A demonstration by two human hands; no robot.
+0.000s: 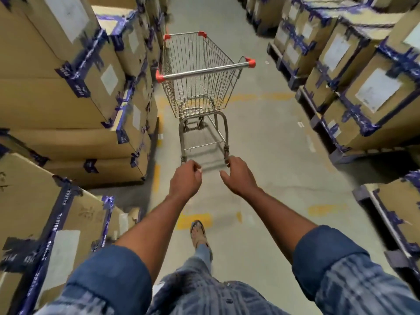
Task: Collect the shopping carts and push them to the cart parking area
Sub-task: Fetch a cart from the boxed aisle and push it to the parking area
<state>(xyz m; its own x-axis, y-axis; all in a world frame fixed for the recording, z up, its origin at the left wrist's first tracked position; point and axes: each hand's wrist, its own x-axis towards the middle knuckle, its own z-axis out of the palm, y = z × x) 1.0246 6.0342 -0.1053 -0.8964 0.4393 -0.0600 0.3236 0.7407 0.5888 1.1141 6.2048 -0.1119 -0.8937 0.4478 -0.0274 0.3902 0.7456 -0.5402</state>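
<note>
A metal wire shopping cart (200, 87) with red corner caps and an empty basket stands in the aisle ahead of me. Its steel handle bar (204, 70) faces me. Both my arms stretch forward, below the handle in the picture and apart from it. My left hand (185, 178) has loosely curled fingers and holds nothing. My right hand (238, 176) is relaxed with its fingers bent, and it too holds nothing. In the picture the hands overlap the cart's lower frame near the rear wheels.
Tall stacks of cardboard boxes (68, 87) with blue tape line the left side close to the cart. More boxes on dark pallets (354, 87) line the right. The grey concrete floor (272, 144) with worn yellow marks runs forward between them. My sandalled foot (198, 233) steps forward.
</note>
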